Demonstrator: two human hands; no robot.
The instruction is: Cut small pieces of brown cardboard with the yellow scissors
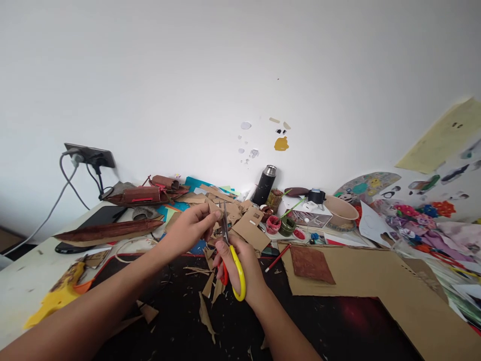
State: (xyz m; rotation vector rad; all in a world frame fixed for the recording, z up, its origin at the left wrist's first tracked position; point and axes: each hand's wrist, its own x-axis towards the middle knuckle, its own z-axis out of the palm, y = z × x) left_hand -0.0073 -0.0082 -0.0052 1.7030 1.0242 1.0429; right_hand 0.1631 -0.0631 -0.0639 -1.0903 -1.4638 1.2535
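My right hand [246,265] is wrapped round a pair of scissors [240,286] with one yellow and one red handle loop. Their metal blades point up and away from me, close to the fingertips of my left hand [191,225]. That left hand pinches a small piece of brown cardboard [213,207] beside the blades; whether they touch it I cannot tell. Below both hands, cardboard scraps [206,316] lie scattered on a black mat [169,321]. A heap of more cardboard pieces [233,213] sits just behind the hands.
At left are a yellow glue gun [56,296] and brown-painted cardboard boat shapes [108,233]. A black thermos [265,185] and paint jars [273,224] stand near the wall. A large cardboard sheet [356,271] bears a brown-painted square [311,264] at right, beside a red pencil [278,258].
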